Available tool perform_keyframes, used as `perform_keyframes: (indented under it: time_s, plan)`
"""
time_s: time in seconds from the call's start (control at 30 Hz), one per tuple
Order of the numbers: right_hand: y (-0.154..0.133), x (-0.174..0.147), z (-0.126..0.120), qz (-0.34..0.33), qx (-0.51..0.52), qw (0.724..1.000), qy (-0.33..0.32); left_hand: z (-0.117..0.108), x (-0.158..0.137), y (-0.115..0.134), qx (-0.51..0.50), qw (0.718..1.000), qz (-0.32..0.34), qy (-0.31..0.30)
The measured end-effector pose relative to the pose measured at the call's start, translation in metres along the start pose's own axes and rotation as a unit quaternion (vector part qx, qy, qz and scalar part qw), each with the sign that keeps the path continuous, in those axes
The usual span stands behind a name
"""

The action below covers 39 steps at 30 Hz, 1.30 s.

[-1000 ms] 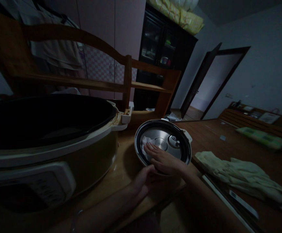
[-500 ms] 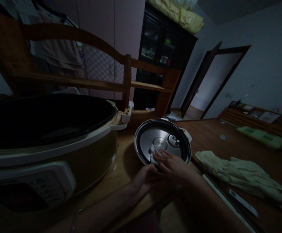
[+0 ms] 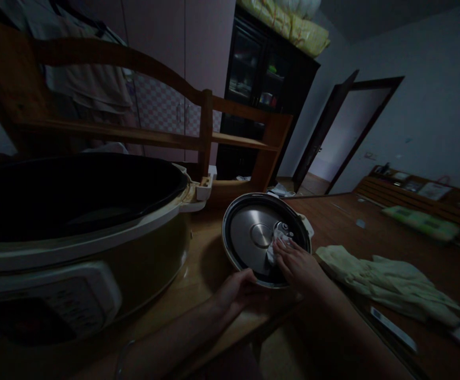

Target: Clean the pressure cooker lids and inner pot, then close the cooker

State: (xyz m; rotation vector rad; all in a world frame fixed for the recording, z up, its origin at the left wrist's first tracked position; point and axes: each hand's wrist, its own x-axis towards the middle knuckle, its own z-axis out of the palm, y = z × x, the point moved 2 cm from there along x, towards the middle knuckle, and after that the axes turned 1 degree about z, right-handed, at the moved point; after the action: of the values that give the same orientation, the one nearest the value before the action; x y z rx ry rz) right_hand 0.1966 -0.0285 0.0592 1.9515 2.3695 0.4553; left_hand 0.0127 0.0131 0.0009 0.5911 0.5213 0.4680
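Note:
A round rice cooker lid lies with its metal inner face up on the wooden desk. My left hand grips the lid's near rim, thumb on top and fingers underneath. My right hand presses a white cloth against the inner face, close to the small round valve parts. Its fingers lie over the cloth, covering part of it. To the left stands the large rice cooker body, its dark pot open at the top.
Behind the desk rises a wooden rack. On the brown surface at right lie a crumpled pale green garment, a white remote-like object and a green-and-white package. A dark cabinet and an open door stand farther back.
My right hand has moved the cloth rightward across the lid, from left of its centre to beside the valve parts. My left hand stays at the near rim.

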Motion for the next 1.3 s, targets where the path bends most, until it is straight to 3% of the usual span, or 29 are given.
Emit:
perform_keyframes:
  time_s: [0.23,0.7,1.1,1.3]
  plan:
    - [0.012,0.006,0.003,-0.006,0.032,0.999,0.026,-0.001,0.003,-0.001,-0.008,1.0,-0.006,0.009]
    - [0.033,0.047,0.005,0.044,0.064,0.996,0.036,-0.004,0.008,-0.005,0.02,1.0,0.007,0.023]
    - [0.003,0.09,0.012,0.019,0.102,0.994,0.028,-0.001,0.003,-0.003,0.012,1.0,0.002,0.011]
    - [-0.03,0.092,0.001,-0.055,0.157,0.986,-0.021,-0.005,0.007,-0.005,0.003,1.0,0.009,0.012]
